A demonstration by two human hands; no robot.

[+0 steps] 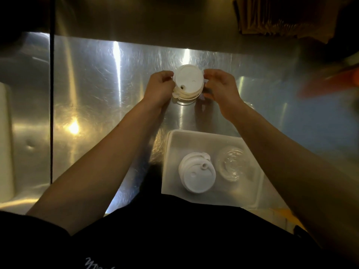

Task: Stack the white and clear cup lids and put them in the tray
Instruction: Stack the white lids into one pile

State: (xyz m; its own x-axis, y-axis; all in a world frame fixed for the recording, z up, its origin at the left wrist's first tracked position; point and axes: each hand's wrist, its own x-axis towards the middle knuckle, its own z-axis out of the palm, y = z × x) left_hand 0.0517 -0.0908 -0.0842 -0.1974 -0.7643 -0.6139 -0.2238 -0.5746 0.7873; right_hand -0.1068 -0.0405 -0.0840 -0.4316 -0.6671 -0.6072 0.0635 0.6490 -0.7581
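A stack of white cup lids [188, 82] is held between both hands just above the steel counter, its top lid tilted toward me. My left hand [159, 88] grips its left rim and my right hand [220, 86] grips its right rim. Closer to me lies a white tray [172, 144]. Inside the tray a second stack of white lids [196, 176] sits on the left, and a stack of clear lids [231, 165] sits on the right.
The steel counter [97, 94] stretches left and right of the hands. A dark vertical seam [51, 113] runs down its left side. A blurred orange object [330, 82] lies at the far right. Brown items [272, 18] sit at the back right.
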